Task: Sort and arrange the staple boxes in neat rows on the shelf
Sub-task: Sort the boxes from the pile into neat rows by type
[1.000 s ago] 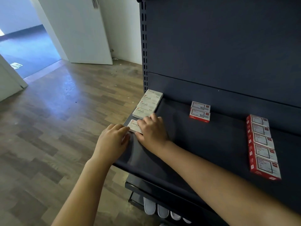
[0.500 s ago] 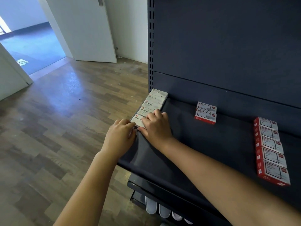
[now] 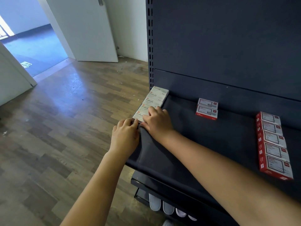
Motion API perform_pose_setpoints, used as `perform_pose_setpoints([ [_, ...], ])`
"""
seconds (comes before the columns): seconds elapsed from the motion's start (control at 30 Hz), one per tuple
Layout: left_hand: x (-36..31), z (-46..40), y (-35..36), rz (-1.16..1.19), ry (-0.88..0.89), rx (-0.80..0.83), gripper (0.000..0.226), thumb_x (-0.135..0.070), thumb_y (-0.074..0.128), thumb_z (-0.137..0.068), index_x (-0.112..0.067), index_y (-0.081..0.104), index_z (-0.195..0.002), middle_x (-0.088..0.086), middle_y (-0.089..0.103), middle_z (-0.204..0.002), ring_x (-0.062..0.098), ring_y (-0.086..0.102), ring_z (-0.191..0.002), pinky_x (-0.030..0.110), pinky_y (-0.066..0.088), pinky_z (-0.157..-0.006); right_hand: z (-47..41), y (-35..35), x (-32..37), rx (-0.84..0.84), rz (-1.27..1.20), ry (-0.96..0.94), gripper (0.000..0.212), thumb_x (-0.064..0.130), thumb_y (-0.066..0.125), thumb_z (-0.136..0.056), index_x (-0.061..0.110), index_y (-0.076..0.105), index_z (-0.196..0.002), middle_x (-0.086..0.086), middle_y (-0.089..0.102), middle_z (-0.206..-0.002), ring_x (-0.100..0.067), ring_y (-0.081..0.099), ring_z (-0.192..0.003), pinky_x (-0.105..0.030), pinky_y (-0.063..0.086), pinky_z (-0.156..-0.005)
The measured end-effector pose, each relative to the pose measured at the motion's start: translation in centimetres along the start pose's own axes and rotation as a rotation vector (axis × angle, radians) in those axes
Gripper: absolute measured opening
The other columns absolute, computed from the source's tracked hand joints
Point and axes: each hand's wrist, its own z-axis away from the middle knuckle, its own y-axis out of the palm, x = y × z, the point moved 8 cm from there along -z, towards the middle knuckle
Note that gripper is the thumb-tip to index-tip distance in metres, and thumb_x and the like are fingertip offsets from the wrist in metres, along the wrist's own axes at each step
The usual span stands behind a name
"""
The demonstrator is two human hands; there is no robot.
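A row of several white staple boxes [image 3: 156, 97] runs along the left edge of the dark shelf [image 3: 203, 141]. The nearest white box [image 3: 138, 115] sits at the front end of that row. My left hand [image 3: 125, 136] pinches its near edge with curled fingers. My right hand [image 3: 157, 123] grips it from the right, with its fingers curled over the top and hiding part of it. Two red staple boxes [image 3: 207, 109] lie mid-shelf, and a row of several red boxes [image 3: 272, 144] lies at the right.
The shelf unit's dark back panel [image 3: 228, 46] and slotted upright [image 3: 150, 46] rise behind. A lower shelf [image 3: 146, 185] holds pale items [image 3: 164, 207]. To the left are the wooden floor [image 3: 65, 128] and an open white door [image 3: 84, 30].
Both hands have slid the nearest white box back along the shelf edge, closing it up against the row of white boxes. The red boxes have not moved.
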Motion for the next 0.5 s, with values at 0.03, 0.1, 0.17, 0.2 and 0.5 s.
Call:
perform_pose_setpoints([
  [0.03,-0.1,0.1,0.0,-0.020,-0.015,0.006,0.042,-0.024,0.047,-0.093,-0.014,0.049,-0.133,0.009,0.051,-0.132,0.033,0.042,-0.122,0.041,0.037,-0.093,-0.1,-0.2,0.0,0.000,-0.019,0.018,0.031,0.026,0.091,-0.047,0.010,0.065,-0.054,-0.011,0.057,-0.066,-0.032,0.057,-0.060,-0.031,0.040,-0.050],
  [0.1,-0.3,0.2,0.0,-0.054,-0.043,0.027,0.043,-0.025,0.047,-0.092,-0.014,0.047,-0.134,0.009,0.046,-0.136,0.032,0.038,-0.125,0.041,0.034,-0.097,0.2,-0.8,-0.2,-0.011,-0.056,0.056,0.029,0.023,0.089,-0.049,0.009,0.066,-0.057,-0.012,0.058,-0.067,-0.033,0.057,-0.061,-0.032,0.041,-0.051],
  [0.17,-1.1,0.5,-0.6,-0.057,-0.038,0.014,0.044,-0.023,0.056,-0.088,-0.010,0.051,-0.130,0.014,0.047,-0.135,0.036,0.040,-0.124,0.045,0.035,-0.097,1.5,-1.7,-0.6,-0.038,-0.081,0.077,0.020,0.018,0.084,-0.056,0.009,0.067,-0.063,-0.012,0.061,-0.071,-0.032,0.058,-0.064,-0.033,0.043,-0.052],
  [0.2,-2.1,0.8,-1.0,-0.049,0.003,-0.011,0.044,-0.019,0.063,-0.083,-0.006,0.055,-0.125,0.018,0.051,-0.130,0.039,0.045,-0.120,0.048,0.039,-0.093,2.5,-2.2,-0.8,-0.055,-0.097,0.073,0.015,0.016,0.080,-0.061,0.009,0.068,-0.067,-0.011,0.062,-0.073,-0.033,0.058,-0.067,-0.034,0.044,-0.054],
  [0.5,-15.1,3.6,-1.7,0.081,0.359,-0.113,0.042,-0.032,0.053,-0.077,-0.011,0.060,-0.113,0.016,0.063,-0.110,0.039,0.060,-0.103,0.048,0.051,-0.077,12.5,-8.2,-7.4,-0.012,-0.018,0.142,0.033,0.025,0.044,-0.073,0.008,0.070,-0.086,-0.006,0.067,-0.091,-0.027,0.063,-0.085,-0.039,0.053,-0.065],
])
